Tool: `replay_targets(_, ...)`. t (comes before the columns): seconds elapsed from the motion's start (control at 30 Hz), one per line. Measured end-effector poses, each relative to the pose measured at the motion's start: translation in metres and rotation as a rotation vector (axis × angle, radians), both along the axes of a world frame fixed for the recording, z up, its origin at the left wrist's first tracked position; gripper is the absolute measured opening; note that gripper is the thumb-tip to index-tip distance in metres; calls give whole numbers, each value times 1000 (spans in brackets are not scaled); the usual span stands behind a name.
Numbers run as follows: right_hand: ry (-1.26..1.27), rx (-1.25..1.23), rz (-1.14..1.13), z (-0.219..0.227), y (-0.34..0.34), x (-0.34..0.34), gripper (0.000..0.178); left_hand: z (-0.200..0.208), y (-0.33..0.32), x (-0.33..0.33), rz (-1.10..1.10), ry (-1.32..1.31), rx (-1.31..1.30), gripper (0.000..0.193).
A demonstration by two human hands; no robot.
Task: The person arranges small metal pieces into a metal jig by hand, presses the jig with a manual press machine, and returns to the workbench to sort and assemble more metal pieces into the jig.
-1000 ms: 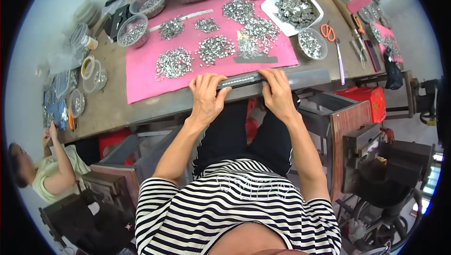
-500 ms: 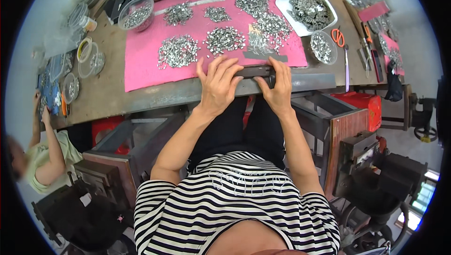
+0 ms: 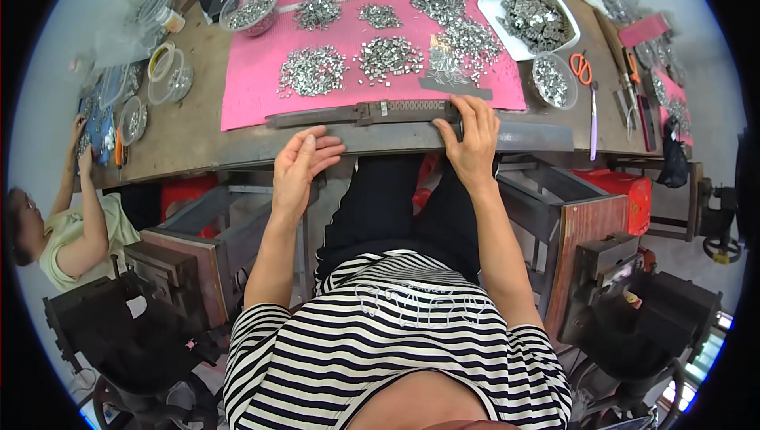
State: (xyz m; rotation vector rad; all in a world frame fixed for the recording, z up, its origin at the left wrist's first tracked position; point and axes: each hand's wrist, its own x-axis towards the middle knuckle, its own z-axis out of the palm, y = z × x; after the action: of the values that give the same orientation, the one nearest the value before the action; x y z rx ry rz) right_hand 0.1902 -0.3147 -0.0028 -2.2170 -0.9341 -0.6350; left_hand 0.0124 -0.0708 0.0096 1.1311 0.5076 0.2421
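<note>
A long dark metal bar (image 3: pixel 360 112) lies along the near edge of the pink mat (image 3: pixel 253 85). My right hand (image 3: pixel 473 139) rests on the bar's right end, fingers laid over it. Pulled back below the table edge, my left hand (image 3: pixel 299 170) is open with its fingers spread and holds nothing. Several heaps of small silver metal pieces (image 3: pixel 312 70) lie on the mat just beyond the bar.
A white tray (image 3: pixel 507 6) and clear bowls (image 3: pixel 250 9) of metal pieces stand at the back. Orange-handled scissors (image 3: pixel 583 70) and tools lie at the right. Another person (image 3: pixel 75 224) sits at the left end of the table. Dark machines stand at both sides below.
My left hand has come off the bar and dropped back below the table edge, open. The right hand has slid to the bar's right end, and more of the bar now shows.
</note>
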Motion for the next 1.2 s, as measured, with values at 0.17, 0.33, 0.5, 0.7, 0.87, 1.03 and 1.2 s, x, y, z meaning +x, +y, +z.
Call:
replay_targets(0.17, 48, 24, 24, 10, -1, 1, 43, -2, -36, 24, 33, -141, 340, 24)
replay_targets(0.33, 9, 3, 51, 20, 0, 15, 19, 9, -55, 63, 209, -349, 1094, 32)
replay_targets(0.5, -89, -117, 147, 26, 6, 25, 17, 10, -67, 74, 124, -391, 1150, 46)
replay_targets(0.7, -141, -196, 324, 38, 3, 44, 16, 1, -64, 74, 162, -394, 1289, 38)
replay_targets(0.87, -343, -23, 126, 79, -14, 115, 15, 9, -67, 86, 158, -435, 1336, 31)
replay_targets(1.03, -180, -93, -133, 86, -43, 150, 16, 25, -71, 129, 59, -478, 1380, 22)
replay_targets(1.2, 171, -41, -29, 36, -33, 104, 8, 21, -68, 201, -62, -476, 1483, 12)
